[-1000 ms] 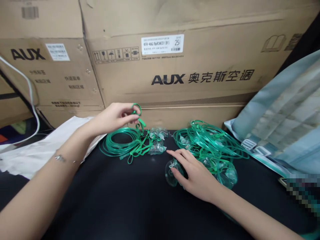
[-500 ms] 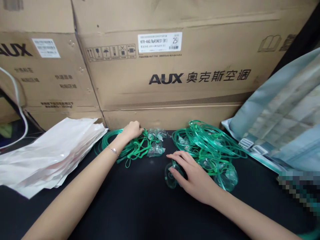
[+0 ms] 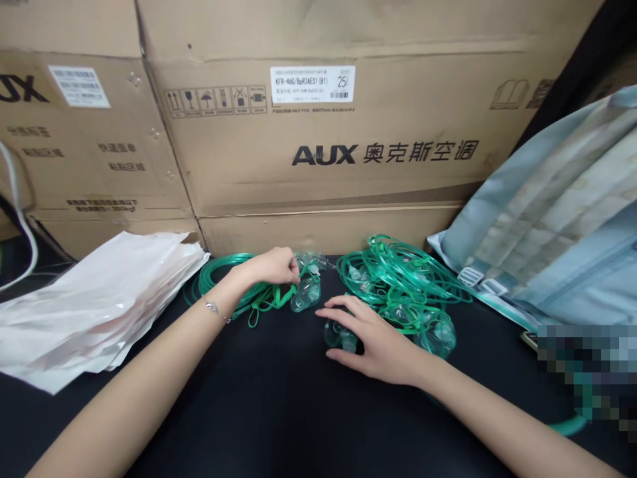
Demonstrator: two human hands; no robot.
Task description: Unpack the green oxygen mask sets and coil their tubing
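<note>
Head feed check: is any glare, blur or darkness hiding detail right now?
Head view: small highlights on the green tubing, soft sheen on the white packets; head view: the clear mask at the right hand blends into the very dark tabletop; head view, lower right: a pixelated patch hides detail.

Behind the black tabletop (image 3: 279,411), a large cardboard box (image 3: 239,172) is set, on which AUX and Chinese characters are printed in black. A row of handling symbols (image 3: 216,101) is marked at its upper left, beside a white label (image 3: 312,84) on which KFR-46G/BpR3AES1(B1) and 25 can be read. A second box (image 3: 82,184) is placed on its left, and a barcode sticker (image 3: 79,86) is fixed to it. Before that, white plastic bags (image 3: 99,299) are stacked; a white cable (image 3: 22,212) is seen further left. At the right, a pale blue bag (image 3: 587,219) with buckles (image 3: 469,277) is propped, and the area below is obscured by pixelation.
</note>
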